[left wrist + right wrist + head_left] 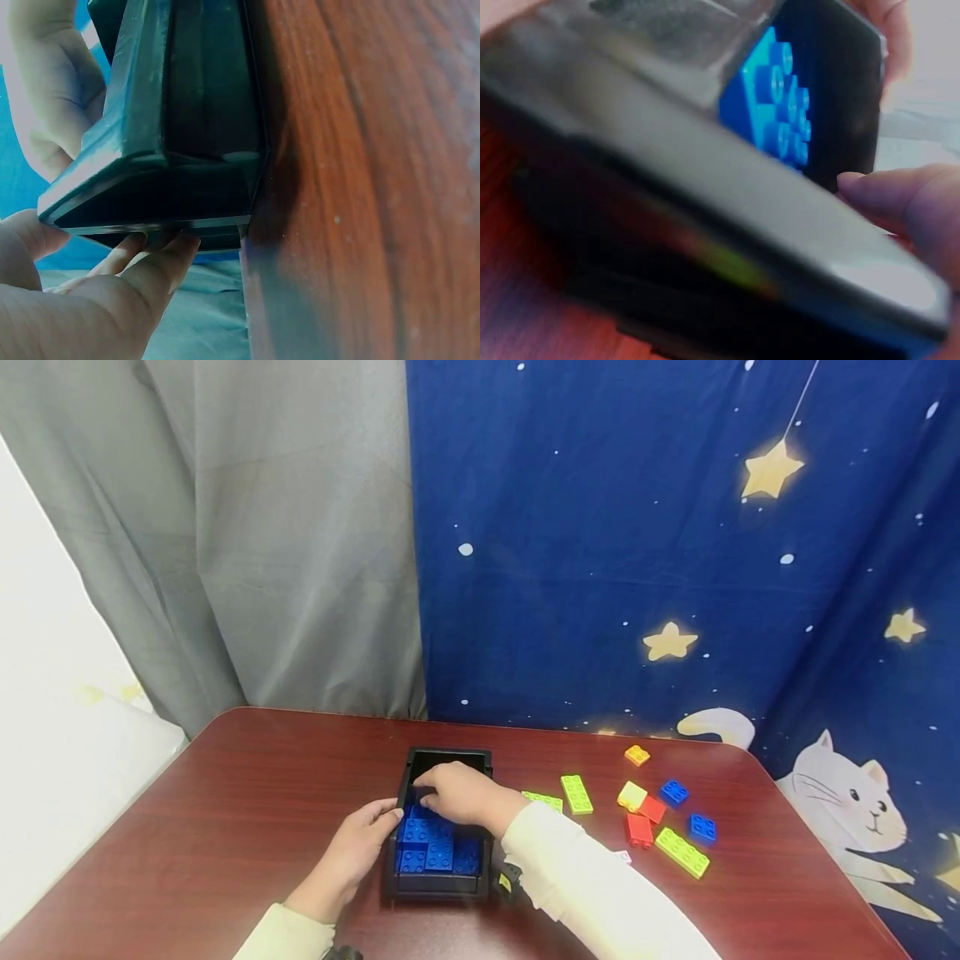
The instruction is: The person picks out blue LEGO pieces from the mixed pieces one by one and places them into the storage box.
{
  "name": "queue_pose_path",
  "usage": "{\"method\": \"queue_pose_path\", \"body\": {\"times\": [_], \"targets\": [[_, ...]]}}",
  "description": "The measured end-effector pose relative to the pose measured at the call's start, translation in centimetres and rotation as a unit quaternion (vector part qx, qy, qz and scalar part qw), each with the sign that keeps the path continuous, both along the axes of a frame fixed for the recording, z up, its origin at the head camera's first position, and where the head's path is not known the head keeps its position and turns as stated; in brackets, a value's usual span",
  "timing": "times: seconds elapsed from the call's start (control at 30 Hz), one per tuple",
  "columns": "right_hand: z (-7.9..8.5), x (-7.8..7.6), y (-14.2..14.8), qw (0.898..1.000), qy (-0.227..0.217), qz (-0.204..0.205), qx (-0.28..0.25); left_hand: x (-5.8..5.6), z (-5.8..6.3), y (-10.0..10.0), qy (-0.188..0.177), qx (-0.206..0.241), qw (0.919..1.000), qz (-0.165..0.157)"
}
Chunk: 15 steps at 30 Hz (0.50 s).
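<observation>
Well, a black bin [438, 884] stands on the reddish-brown table [262, 827], with blue bricks [427, 837] lying studs up in its near part. The left hand [356, 850] grasps the bin's left wall, thumb at the rim and fingers against the outside. The right hand [461, 793] reaches over the right wall into the far part of the bin, index finger and thumb pointing left; whether it pinches anything I cannot tell. To the right of the bin lie loose bricks: a half-hidden lime brick [549, 802] by the right arm, a second lime brick [577, 795] just beside it, then, farther right, a yellow brick [632, 795] and red bricks [640, 832] clustered together. Two loose blue pieces [702, 829] lie right of that cluster, a long lime brick [682, 852] on its near side and an orange brick [637, 755] on its far side
</observation>
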State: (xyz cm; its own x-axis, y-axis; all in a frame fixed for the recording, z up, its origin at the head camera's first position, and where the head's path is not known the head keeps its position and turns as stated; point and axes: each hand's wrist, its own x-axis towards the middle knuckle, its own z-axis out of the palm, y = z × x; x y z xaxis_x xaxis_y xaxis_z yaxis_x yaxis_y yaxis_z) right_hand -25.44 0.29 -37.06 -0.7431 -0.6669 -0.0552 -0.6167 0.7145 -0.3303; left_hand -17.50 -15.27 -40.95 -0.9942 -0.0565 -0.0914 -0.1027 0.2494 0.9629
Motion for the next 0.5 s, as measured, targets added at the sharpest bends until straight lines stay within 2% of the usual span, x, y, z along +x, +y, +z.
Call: {"method": "queue_pose_path", "body": {"times": [0.23, 0.5], "targets": [[0.9, 0.6, 0.9, 0.999, 0.036, 0.004, -0.011, 0.0, 0.0, 0.0, 0.001, 0.002, 1.0, 0.003], [1.8, 1.6, 2.0, 0.996, 0.07, 0.002, -0.059, 0.0, 0.0, 0.0, -0.003, -0.001, 1.0, 0.001]]}}
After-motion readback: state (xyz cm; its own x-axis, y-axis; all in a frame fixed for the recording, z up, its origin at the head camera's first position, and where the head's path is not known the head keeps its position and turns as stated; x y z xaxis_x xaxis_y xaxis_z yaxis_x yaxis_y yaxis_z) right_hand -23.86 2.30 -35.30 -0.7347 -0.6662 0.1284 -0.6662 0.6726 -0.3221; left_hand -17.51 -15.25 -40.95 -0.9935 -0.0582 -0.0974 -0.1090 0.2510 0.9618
